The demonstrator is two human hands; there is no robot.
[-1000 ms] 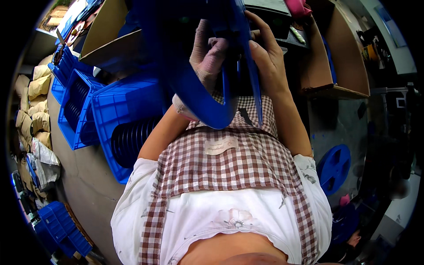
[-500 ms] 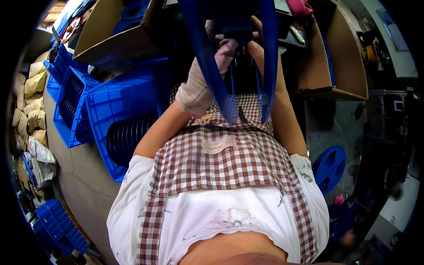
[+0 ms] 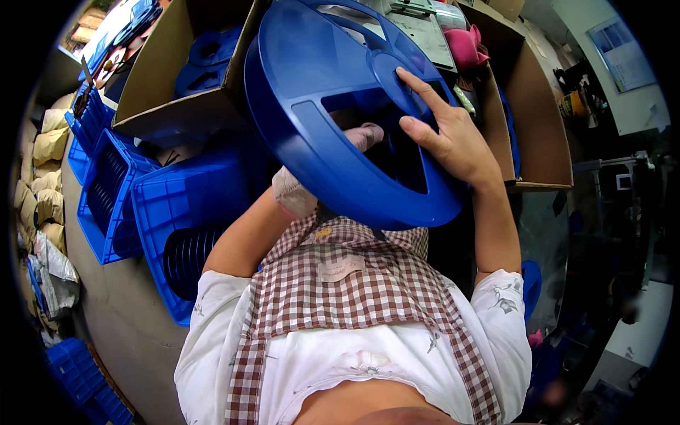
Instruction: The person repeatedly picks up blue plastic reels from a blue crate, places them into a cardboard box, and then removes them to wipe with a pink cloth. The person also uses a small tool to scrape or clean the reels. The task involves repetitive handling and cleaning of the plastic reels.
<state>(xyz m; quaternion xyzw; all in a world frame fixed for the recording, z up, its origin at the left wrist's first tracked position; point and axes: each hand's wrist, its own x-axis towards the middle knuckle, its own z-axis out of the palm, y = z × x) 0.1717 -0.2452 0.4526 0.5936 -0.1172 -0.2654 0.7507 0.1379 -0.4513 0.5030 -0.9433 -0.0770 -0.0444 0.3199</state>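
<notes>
A large blue plastic reel with broad cut-outs is held up tilted in front of me, one flat face towards me. My left hand, in a pale pinkish knit glove, reaches from behind and under the reel; its fingers show through a cut-out, closed around the hub area, partly hidden. On the near face lies my right hand, bare, its index finger stretched onto the raised centre hub and its thumb apart over the cut-out. The other right fingers are mostly hidden.
Left of the reel stands a cardboard box with blue reels in it. Below are blue crates holding dark discs. Another cardboard box stands right. Beyond the reel lie a pale metal device and a pink item.
The reel has turned from edge-on to flat face towards me. My right hand has moved onto that face; the gloved left hand is now largely behind the reel.
</notes>
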